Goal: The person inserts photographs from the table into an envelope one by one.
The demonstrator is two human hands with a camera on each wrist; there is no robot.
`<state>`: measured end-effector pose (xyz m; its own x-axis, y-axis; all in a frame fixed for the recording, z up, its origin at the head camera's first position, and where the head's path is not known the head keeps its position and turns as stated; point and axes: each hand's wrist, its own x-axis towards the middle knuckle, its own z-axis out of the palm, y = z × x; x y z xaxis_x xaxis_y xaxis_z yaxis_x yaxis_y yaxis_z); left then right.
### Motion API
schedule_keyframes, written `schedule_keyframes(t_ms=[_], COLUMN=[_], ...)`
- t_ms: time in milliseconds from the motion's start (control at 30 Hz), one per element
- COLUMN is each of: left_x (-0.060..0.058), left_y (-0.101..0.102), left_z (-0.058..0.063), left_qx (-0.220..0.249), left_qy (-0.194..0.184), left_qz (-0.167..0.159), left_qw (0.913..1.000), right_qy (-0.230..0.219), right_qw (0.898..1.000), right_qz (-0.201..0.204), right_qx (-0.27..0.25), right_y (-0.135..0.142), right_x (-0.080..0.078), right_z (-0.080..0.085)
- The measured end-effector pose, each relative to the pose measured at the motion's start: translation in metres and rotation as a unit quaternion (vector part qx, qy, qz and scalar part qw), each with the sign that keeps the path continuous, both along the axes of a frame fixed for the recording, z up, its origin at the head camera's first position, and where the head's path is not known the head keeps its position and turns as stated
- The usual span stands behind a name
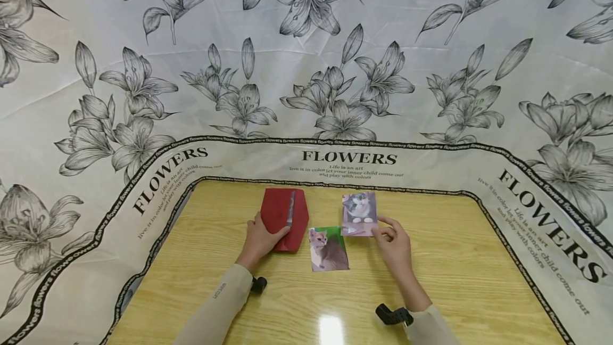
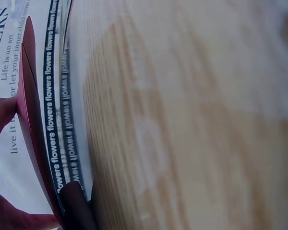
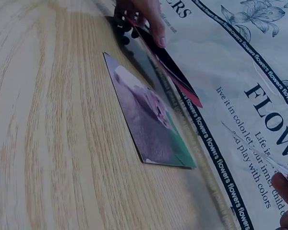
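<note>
My left hand (image 1: 262, 237) grips a red envelope (image 1: 276, 207) by its lower part, thumb on the face and fingers at the left edge. A strip of something greyish shows in the envelope's opening. In the left wrist view the envelope (image 2: 30, 110) appears edge-on, raised off the table. Between finger and thumb, my right hand (image 1: 394, 241) pinches a photo card of a grey-and-white cat (image 1: 359, 212) at its lower right corner. A second photo card, a brown cat on green (image 1: 328, 252), lies flat on the table between the hands.
The wooden table (image 1: 215, 302) has a bright reflection near its front. Behind it hangs a white cloth (image 1: 249, 164) with flower drawings and lettering, which also runs down both sides. Each wrist wears a black camera mount (image 1: 394, 315).
</note>
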<state>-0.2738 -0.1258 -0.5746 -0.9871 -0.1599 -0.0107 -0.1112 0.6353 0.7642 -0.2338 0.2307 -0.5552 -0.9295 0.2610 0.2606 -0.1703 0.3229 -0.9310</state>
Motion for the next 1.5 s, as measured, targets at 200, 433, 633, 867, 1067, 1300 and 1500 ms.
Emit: schedule_keyframes(t_ms=[200, 433, 633, 867, 1067, 1300, 1500], left_x=[0.001, 0.002, 0.002, 0.001, 0.001, -0.001, 0.001], left_y=[0.001, 0.001, 0.0, 0.0, 0.0, -0.002, -0.002], left_z=[0.003, 0.004, 0.001, -0.001, -0.001, -0.002, -0.002], left_qx=[-0.001, 0.0, 0.001, -0.001, -0.004, 0.006, 0.001], left_qy=[-0.002, 0.0, -0.001, -0.005, -0.004, 0.001, -0.001], left_qz=[0.002, 0.002, 0.003, 0.004, -0.001, -0.008, -0.009], left_qw=[1.0, 1.0, 1.0, 1.0, 1.0, 0.9999, 1.0], right_qy=[0.01, 0.008, -0.005, -0.027, -0.021, -0.01, -0.019], right_qw=[0.999, 0.999, 0.998, 0.998, 0.997, 0.996, 0.995], right_qz=[-0.009, 0.008, 0.011, 0.022, 0.03, 0.047, 0.05], right_qx=[-0.034, -0.045, -0.053, -0.06, -0.074, -0.071, -0.082], right_y=[-0.02, -0.037, -0.055, -0.078, -0.097, -0.113, -0.123], right_x=[-0.006, -0.024, -0.033, -0.037, -0.041, -0.043, -0.043], right_z=[0.008, -0.011, -0.014, -0.012, -0.015, -0.016, -0.017])
